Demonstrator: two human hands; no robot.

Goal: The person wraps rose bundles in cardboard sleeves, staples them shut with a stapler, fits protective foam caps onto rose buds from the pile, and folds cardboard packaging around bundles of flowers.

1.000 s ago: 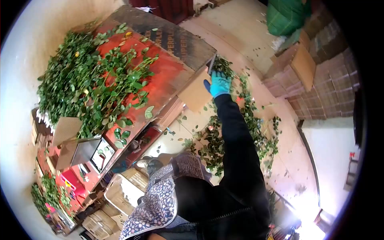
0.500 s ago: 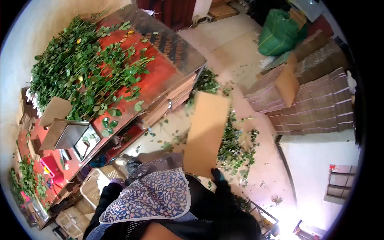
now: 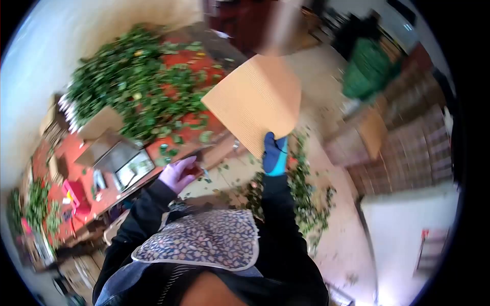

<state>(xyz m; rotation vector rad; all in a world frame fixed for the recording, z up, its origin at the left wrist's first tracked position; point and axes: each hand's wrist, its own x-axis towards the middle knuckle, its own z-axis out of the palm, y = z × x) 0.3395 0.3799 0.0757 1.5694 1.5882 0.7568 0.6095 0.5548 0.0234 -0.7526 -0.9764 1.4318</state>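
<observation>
In the head view, my right hand [image 3: 274,153], in a dark blue and turquoise glove, grips the lower edge of a tan corrugated cardboard sheet [image 3: 250,104]. The sheet is raised in front of me, tilted, with ridges across its face. My left hand [image 3: 178,174], gloved in light purple, is held near the front edge of the red table [image 3: 148,155]. Its fingers are apart and partly curled, and I see nothing held in them. Close by on the table stand folded cardboard pieces [image 3: 99,145] and a framed panel [image 3: 135,168]. A large heap of leafy green stems [image 3: 138,86] covers the table's far part.
Cut stems and leaves [image 3: 311,204] litter the floor ahead of my body. Bundled cardboard stacks [image 3: 408,137] rise on the right, with a green sack [image 3: 368,71] behind them. A pink object [image 3: 77,196] and a silver stapler-like tool [image 3: 98,179] lie on the table's left.
My right hand has lifted the cardboard sheet upward and tilted it leftward. My left hand has come up from beside my apron to the table edge. The view has shifted slightly.
</observation>
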